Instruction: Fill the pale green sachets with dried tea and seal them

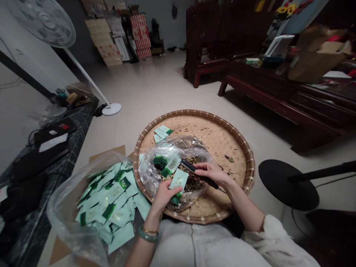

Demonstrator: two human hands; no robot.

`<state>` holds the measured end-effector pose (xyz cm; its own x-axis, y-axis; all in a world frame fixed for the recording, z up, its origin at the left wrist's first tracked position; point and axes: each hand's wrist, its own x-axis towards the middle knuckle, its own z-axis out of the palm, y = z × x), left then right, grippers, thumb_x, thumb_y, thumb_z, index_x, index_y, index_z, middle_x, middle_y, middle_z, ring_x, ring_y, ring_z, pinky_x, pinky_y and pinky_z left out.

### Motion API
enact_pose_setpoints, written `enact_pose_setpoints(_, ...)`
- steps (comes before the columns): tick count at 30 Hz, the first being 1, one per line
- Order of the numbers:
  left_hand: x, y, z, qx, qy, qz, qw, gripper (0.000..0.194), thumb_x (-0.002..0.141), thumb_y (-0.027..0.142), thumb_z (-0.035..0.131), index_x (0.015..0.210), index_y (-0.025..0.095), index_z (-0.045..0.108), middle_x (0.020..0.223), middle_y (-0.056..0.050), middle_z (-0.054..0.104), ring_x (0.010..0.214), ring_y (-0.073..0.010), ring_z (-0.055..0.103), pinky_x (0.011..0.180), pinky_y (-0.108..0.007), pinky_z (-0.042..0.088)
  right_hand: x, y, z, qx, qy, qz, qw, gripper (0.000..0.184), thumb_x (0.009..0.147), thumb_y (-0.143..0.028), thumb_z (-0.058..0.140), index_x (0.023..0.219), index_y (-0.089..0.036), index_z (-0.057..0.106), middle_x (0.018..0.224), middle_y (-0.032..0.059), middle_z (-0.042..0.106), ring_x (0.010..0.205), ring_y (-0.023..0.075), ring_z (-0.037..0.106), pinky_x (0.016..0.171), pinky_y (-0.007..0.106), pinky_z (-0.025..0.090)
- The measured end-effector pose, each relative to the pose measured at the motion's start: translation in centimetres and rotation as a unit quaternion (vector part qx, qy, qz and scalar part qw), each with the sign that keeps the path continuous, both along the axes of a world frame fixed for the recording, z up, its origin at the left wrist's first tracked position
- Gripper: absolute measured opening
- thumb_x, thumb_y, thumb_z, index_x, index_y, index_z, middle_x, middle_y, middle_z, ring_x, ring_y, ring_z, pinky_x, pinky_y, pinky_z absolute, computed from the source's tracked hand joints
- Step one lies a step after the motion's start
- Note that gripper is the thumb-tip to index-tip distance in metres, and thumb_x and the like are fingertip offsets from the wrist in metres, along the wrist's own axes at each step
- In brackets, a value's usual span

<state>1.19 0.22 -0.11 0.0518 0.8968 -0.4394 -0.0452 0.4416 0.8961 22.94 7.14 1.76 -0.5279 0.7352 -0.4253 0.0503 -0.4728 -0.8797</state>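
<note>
While hands (164, 193) (209, 173) grip packet (179, 178) (left), black tool (189, 165) (right), clear bag (145, 167) holds leafy bits (195, 185).

A white fan (46, 20) is stood on the pale floor (155, 81) at the left, its round foot placed near a dark marble ledge (80, 126). The ledge is partly covered by black items (30, 189), and a sheet of white paper (53, 142) is laid among them. In the background, cream boxes (103, 42) and red-and-white boxes (140, 36) are stacked. At the right, a dark wooden chair (204, 33) and a long wooden table (267, 92) are seen; an opened cardboard box (311, 63) is set on the table, and yellow flowers (286, 9) are shown behind. Nearer, a black round base (286, 185) is rested on the floor.
</note>
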Motion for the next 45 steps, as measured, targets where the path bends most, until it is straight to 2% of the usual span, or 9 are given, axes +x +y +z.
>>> enact_pose_setpoints(5,0.3,0.2,0.2,0.007,0.012,0.002,1.000,0.034,0.051,0.030,0.080,0.077,0.010,0.072,0.064,-0.002,0.069,0.055,-0.0129,0.057,0.054,-0.022,0.043,-1.0,-0.4,0.0,0.076,-0.025,0.014,0.997,0.053,0.060,-0.035,0.078,0.108,-0.016,0.066,0.100,0.0062,0.069,0.082,0.0171,0.061,0.067,0.026,0.049)
enact_pose_setpoints(12,0.4,-0.1,0.1,0.012,-0.023,0.000,1.000,0.039,0.061,0.045,0.074,0.079,0.011,0.070,0.064,-0.002,0.067,0.056,-0.0140,0.057,0.053,-0.023,0.043,-2.1,-0.6,-0.2,0.126,-0.086,-0.011,0.988,0.046,0.066,-0.033,0.071,0.107,-0.012,0.067,0.094,0.0070,0.071,0.073,0.0169,0.061,0.058,0.025,0.046)
enact_pose_setpoints(17,-0.1,-0.5,-0.2,0.034,-0.010,0.025,0.999,0.046,0.071,0.057,0.061,0.064,0.012,0.065,0.054,0.000,0.060,0.048,-0.0113,0.049,0.046,-0.021,0.038,-1.6,-0.3,-0.8,0.118,-0.096,-0.036,0.988,0.044,0.066,-0.032,0.071,0.105,-0.011,0.067,0.088,0.0063,0.071,0.068,0.0156,0.061,0.058,0.025,0.046)
enact_pose_setpoints(22,-0.1,-0.3,-0.5,0.076,0.055,0.077,0.993,0.036,0.065,0.048,0.070,0.068,0.012,0.069,0.062,-0.002,0.067,0.058,-0.0139,0.057,0.056,-0.023,0.044,-1.5,-0.3,-0.7,0.119,-0.101,-0.034,0.987,0.043,0.066,-0.032,0.071,0.104,-0.012,0.067,0.088,0.0056,0.071,0.067,0.0148,0.060,0.059,0.025,0.046)
enact_pose_setpoints(29,-0.2,-0.3,-0.9,0.066,0.074,0.093,0.991,0.033,0.066,0.046,0.068,0.070,0.013,0.068,0.056,0.000,0.063,0.048,-0.0122,0.053,0.041,-0.020,0.038,-1.4,-0.4,0.0,0.047,-0.053,-0.001,0.997,0.044,0.066,-0.038,0.073,0.102,-0.013,0.066,0.063,-0.0015,0.062,0.051,0.0086,0.050,0.047,0.020,0.037)
enact_pose_setpoints(36,-0.9,0.0,-0.7,0.085,0.072,0.132,0.985,0.030,0.063,0.042,0.071,0.066,0.013,0.068,0.058,0.000,0.065,0.056,-0.0130,0.057,0.053,-0.021,0.043,-0.3,0.3,0.1,0.074,-0.096,-0.002,0.993,0.051,0.073,-0.043,0.066,0.114,-0.014,0.060,0.083,0.0053,0.068,0.063,0.0131,0.059,0.049,0.022,0.041)
enact_pose_setpoints(39,-1.5,0.1,-0.6,0.082,0.066,0.142,0.984,0.031,0.062,0.043,0.072,0.067,0.013,0.067,0.058,0.000,0.065,0.055,-0.0128,0.056,0.053,-0.021,0.042,0.3,1.0,-0.9,0.236,-0.218,-0.016,0.947,0.045,0.077,-0.035,0.064,0.116,-0.014,0.059,0.103,0.0111,0.067,0.086,0.0220,0.063,0.072,0.033,0.049)
enact_pose_setpoints(42,-1.6,0.0,-0.6,0.084,0.064,0.139,0.985,0.032,0.063,0.045,0.071,0.067,0.014,0.068,0.058,0.000,0.065,0.055,-0.0131,0.057,0.053,-0.021,0.042,0.3,1.3,-2.2,0.388,-0.357,-0.019,0.849,0.046,0.078,-0.025,0.062,0.121,-0.012,0.055,0.114,0.0155,0.062,0.105,0.0297,0.056,0.092,0.044,0.043)
enact_pose_setpoints(45,-1.3,-0.1,-0.4,0.089,0.073,0.136,0.984,0.031,0.062,0.044,0.072,0.066,0.014,0.068,0.057,0.000,0.065,0.055,-0.0132,0.056,0.052,-0.021,0.042,-0.4,1.1,-2.9,0.454,-0.427,-0.044,0.781,0.043,0.082,-0.020,0.054,0.124,-0.011,0.052,0.119,0.0185,0.059,0.112,0.0317,0.049,0.096,0.047,0.039)
